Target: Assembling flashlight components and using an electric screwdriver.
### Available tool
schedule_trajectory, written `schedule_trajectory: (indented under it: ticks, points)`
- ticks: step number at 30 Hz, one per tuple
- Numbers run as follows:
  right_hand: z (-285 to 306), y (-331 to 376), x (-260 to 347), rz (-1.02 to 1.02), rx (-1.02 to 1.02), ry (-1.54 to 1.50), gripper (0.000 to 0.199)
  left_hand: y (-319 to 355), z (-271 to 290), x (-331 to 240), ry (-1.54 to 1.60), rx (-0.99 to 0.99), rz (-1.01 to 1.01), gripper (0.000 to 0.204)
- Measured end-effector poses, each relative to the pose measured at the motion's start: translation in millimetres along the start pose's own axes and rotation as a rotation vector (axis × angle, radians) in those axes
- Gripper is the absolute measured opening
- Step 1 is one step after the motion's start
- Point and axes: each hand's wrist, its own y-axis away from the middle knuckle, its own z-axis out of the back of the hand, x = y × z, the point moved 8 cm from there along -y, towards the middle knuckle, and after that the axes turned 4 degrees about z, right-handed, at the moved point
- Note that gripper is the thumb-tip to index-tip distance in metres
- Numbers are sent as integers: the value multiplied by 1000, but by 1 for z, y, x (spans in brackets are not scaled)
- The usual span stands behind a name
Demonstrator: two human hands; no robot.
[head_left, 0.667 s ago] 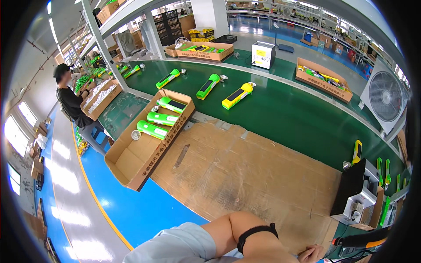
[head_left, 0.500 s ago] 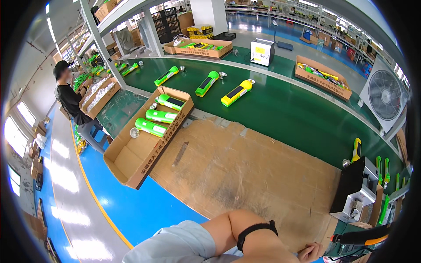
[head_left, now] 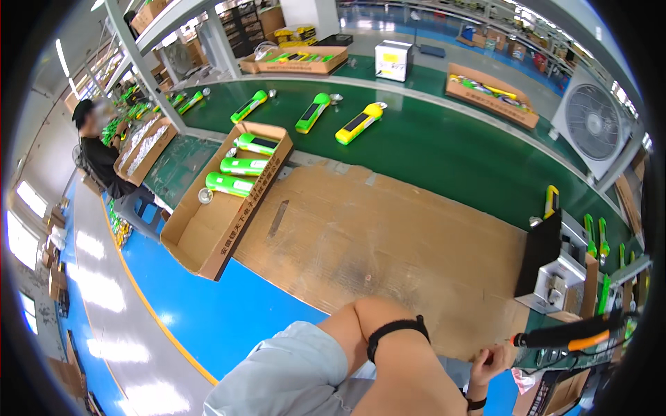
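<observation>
head view: at the bottom middle of the frame a bent arm with a black band (head_left: 395,329) and a pale sleeve fills the foreground. low on the right, one hand (head_left: 489,360) shows at the edge of the brown cardboard sheet (head_left: 388,236); its fingers look loosely curled, but whether they pinch anything i cannot tell, nor which hand it is. the other hand is out of sight. just right of that hand an orange-and-black power screwdriver (head_left: 565,336) hangs level, seemingly kept within reach. above it sits a grey metal fixture (head_left: 555,281), likely a holder for work.

in the left centre an open cardboard tray (head_left: 208,229) lies beside the sheet with three green handheld lamps (head_left: 243,165) laid side by side, probably stacked for packing. on the green belt (head_left: 444,145) in the upper middle, two green lamps and a yellow lamp (head_left: 359,123) lie spaced apart. at upper left another person (head_left: 100,152) sits by the belt; a fan (head_left: 593,121) stands upper right.
</observation>
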Motion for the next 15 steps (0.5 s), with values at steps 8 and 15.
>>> schedule_trajectory:
  ticks: [8, 15]
  points:
    - [147, -76, 114, 374, 115, -910, 13, -64, -56, -14, -76, 378, 115, 14]
    - [287, -125, 254, 1280, 445, -1378, 16, -123, -143, -47, -262, 652, -18, 13]
